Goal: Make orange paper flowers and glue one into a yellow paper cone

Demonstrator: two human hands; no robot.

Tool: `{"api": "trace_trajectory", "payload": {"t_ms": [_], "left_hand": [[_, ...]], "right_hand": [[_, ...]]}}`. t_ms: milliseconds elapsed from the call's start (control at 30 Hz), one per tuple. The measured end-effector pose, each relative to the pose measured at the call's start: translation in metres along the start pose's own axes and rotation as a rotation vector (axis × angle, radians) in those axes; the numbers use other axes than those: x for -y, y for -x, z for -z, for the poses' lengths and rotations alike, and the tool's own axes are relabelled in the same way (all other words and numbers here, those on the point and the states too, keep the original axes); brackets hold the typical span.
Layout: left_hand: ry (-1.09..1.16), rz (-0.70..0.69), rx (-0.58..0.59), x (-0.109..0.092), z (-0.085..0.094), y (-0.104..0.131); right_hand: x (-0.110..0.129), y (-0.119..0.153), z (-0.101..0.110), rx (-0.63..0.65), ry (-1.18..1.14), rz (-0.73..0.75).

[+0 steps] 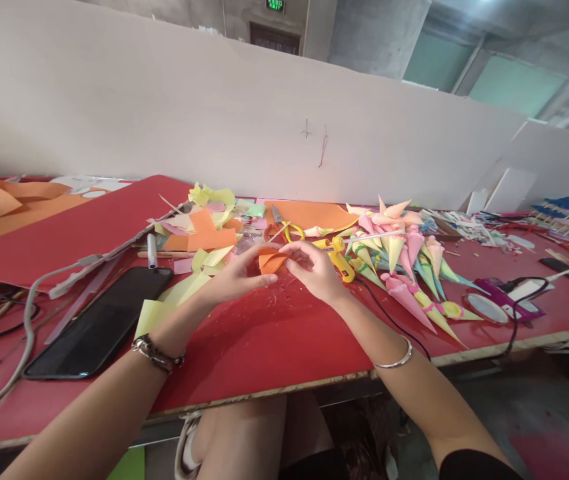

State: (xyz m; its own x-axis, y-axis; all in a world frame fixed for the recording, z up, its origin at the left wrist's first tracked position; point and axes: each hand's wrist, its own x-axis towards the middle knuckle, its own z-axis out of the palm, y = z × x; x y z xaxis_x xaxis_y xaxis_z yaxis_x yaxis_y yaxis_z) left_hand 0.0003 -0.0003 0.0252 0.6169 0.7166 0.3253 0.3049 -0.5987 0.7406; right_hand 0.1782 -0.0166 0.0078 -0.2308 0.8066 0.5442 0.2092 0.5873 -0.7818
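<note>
Hands (272,272) close together above red desk (274,347), my fingers on both sides of small folded orange paper piece (271,263); yellow glue gun (339,259) near my right, black smartphone (100,323) left.

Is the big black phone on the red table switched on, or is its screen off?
The smartphone's screen looks off: it is plain black, with no picture or icons lit up.
</note>
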Motion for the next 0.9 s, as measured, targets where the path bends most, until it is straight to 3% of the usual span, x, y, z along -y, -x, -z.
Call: {"api": "trace_trajectory", "payload": {"t_ms": [367,567,900], "left_hand": [[0.163,0.013,-0.019,0.000,-0.002,-0.002],[0.095,-0.017,-0.130,0.001,-0.010,-0.004],[0.166,-0.061,-0.069,0.004,-0.012,-0.005]], "right_hand": [[0.013,0.003,-0.004,0.056,0.251,0.161],[0.005,0.005,-0.014,-0.026,0.333,0.228],[0.006,0.001,-0.013,-0.168,0.349,0.219]]}}
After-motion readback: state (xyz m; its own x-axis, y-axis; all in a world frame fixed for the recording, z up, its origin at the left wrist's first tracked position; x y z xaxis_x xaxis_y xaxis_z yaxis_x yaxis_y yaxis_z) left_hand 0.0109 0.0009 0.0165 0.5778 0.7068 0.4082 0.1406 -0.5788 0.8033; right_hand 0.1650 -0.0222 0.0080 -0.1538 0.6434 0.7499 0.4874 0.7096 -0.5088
